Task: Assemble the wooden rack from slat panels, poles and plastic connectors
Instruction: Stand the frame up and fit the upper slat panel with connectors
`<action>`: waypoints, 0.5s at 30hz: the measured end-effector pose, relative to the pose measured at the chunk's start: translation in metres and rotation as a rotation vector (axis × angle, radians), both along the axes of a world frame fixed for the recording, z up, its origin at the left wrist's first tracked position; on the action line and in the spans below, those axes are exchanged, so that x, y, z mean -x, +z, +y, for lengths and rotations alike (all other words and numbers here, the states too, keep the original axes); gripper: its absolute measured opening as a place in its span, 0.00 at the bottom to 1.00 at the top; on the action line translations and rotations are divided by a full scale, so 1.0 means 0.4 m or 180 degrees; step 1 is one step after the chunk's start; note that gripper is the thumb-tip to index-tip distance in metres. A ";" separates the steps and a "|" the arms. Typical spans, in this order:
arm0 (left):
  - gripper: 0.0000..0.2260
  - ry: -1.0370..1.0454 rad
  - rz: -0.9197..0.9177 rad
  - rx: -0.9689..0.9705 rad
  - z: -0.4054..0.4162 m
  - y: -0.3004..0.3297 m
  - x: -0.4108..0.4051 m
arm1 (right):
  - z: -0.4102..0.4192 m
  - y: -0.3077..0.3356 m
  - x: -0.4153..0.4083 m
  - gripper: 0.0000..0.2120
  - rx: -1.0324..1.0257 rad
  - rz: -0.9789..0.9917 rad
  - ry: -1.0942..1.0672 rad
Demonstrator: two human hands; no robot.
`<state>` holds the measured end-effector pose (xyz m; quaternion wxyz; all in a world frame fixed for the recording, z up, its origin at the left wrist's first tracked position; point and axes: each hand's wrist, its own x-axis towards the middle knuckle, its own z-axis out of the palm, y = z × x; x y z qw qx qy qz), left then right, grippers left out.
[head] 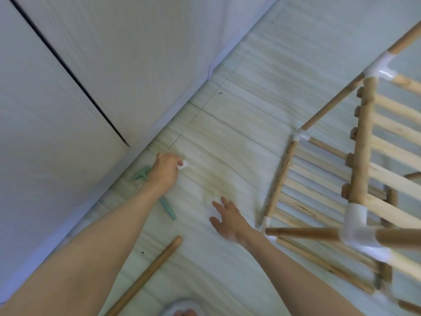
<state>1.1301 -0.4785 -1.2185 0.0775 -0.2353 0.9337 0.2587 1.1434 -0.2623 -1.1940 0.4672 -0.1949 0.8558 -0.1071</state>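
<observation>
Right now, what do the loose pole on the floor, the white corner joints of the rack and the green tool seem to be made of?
The loose pole looks like unpainted wood: matte brown, rounded end. The white corner joints look like glossy plastic, since bright highlights show on their curved surfaces. The green tool is probably moulded plastic, an even pale green, but the left hand covers part of it, so this is less certain.
</observation>
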 end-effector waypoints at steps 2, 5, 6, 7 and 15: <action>0.11 0.0077 -0.0021 -0.0405 0.020 0.037 -0.034 | 0.004 0.040 -0.012 0.26 0.0083 -0.0113 -0.0258; 0.09 0.0181 0.0128 -0.0921 0.063 0.129 -0.077 | 0.011 0.135 -0.033 0.25 0.0227 -0.0064 -0.0533; 0.08 0.0253 0.0239 -0.1117 0.079 0.170 -0.090 | 0.012 0.174 -0.041 0.24 0.0290 -0.0039 -0.0633; 0.07 0.0312 0.0362 -0.1327 0.094 0.216 -0.102 | 0.014 0.216 -0.050 0.23 0.0363 -0.0019 -0.0746; 0.08 0.0526 0.1604 -0.3206 0.238 0.680 -0.212 | 0.072 0.640 -0.126 0.16 0.1853 0.0441 -0.1494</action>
